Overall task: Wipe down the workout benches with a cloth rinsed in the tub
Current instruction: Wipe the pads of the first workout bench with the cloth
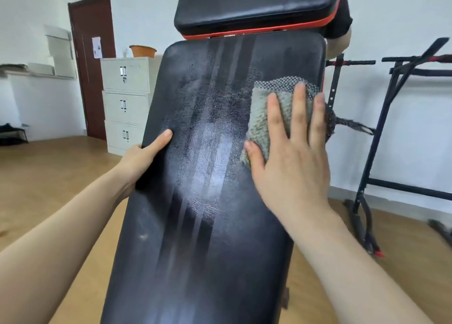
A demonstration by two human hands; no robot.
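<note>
Glowing bright and even under soft, diffuse light, casting only faint shadows. Glaring in a pale sheen down the middle of the black bench pad [208, 152]. Bowing at the left and right edges, tilting the brown door [91, 66] and the far pull-up rack [381, 140]. Softening slightly throughout with motion blur.

Upper pad [256, 3] blocks the bench [208, 201] top.

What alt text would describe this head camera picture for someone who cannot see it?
A person's right hand presses a grey cloth flat on a black padded bench, while the left hand grips its side edge. Behind stand filing cabinets and a brown door.
</note>
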